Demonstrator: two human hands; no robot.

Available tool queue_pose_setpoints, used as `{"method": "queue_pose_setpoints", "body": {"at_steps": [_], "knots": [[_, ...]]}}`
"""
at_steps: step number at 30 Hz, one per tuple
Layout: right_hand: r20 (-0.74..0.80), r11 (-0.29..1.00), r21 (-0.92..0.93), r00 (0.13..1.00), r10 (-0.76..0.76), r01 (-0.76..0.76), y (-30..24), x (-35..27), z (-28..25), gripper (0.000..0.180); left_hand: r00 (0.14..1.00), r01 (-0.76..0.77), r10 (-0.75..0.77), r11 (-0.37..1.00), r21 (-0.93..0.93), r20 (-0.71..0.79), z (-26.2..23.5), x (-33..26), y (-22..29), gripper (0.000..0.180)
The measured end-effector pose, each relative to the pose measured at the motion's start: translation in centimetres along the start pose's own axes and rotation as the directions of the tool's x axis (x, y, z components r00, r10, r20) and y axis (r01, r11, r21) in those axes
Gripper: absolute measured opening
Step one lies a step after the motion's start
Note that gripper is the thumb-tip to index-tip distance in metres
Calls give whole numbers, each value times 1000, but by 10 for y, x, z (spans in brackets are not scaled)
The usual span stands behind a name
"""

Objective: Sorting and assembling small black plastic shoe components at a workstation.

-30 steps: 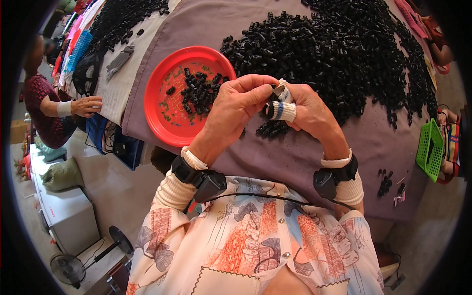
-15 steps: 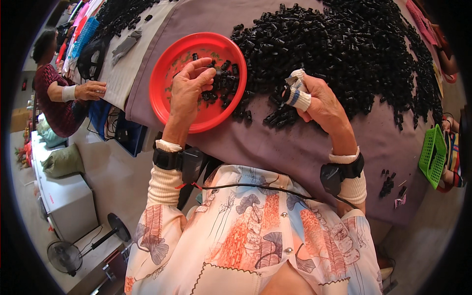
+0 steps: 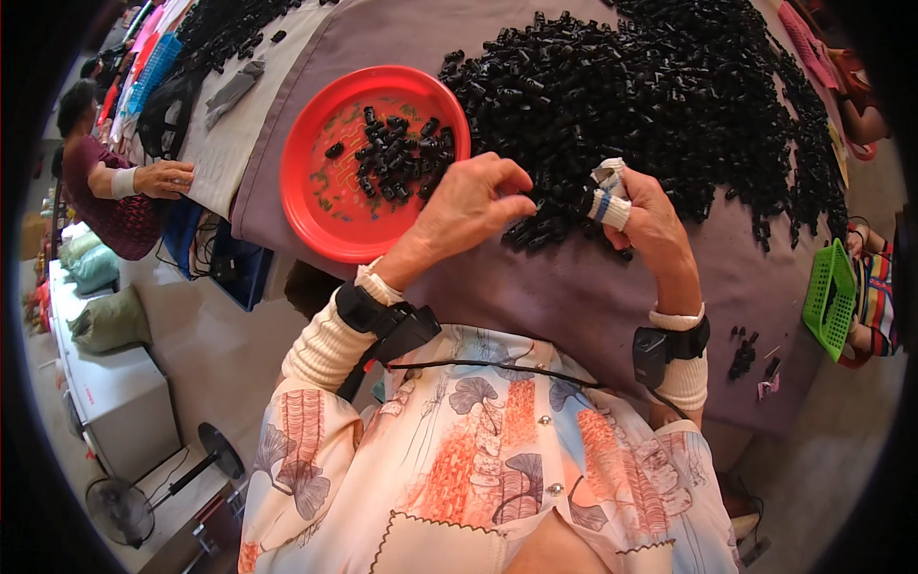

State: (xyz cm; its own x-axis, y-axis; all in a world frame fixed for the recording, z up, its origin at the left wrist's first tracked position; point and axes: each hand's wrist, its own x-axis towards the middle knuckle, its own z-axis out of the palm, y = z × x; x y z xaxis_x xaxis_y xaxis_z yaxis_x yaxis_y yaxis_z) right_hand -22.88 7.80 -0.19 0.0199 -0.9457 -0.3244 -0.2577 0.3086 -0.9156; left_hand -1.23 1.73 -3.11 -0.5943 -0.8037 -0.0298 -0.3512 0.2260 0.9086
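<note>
My left hand (image 3: 478,206) is over the cloth between the red plastic basin and the pile, fingers bent and apart, with nothing visible in them. The basin (image 3: 304,215) holds a small heap of short black cylindrical parts (image 3: 397,158). At the near edge of the large pile of similar black parts (image 3: 593,105), my right hand (image 3: 650,210) is curled closed. White knitted cloth with a blue stripe (image 3: 610,206) wraps its fingers. Something dark shows at its fingertips, but I cannot tell it from the pile behind.
A purple-grey cloth (image 3: 535,297) covers the table. A few black parts (image 3: 743,356) lie near its right edge, beside a green basket (image 3: 828,298). Another person (image 3: 110,191) sits at the left table. A cable (image 3: 497,364) links my wrist devices. A fan (image 3: 122,502) stands lower left.
My left hand has moved right, away from above the basin, uncovering the black parts in it. My right hand has shifted slightly right and remains curled.
</note>
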Motion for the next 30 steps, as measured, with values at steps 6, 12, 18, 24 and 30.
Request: {"method": "queue_pose_setpoints", "body": {"at_steps": [6,12,18,24,30], "knots": [[-14,999,24,1000,23,-23,3,-2,0,14,919,-391,308,788,476,246,35,-3,9,60],[-14,1000,13,1000,26,-26,3,-3,-5,13,927,-375,305,710,596,220,27,18,-1,45],[-56,999,43,998,10,-8,8,-3,-17,14,882,-332,462,748,574,-92,3,48,14,53],[-108,995,98,994,-7,17,2,-2,-21,17,927,-176,333,792,584,-172,10,90,-8,71],[-79,997,79,997,14,-7,8,2,-20,14,913,-205,369,783,587,-172,28,71,-18,63]]}}
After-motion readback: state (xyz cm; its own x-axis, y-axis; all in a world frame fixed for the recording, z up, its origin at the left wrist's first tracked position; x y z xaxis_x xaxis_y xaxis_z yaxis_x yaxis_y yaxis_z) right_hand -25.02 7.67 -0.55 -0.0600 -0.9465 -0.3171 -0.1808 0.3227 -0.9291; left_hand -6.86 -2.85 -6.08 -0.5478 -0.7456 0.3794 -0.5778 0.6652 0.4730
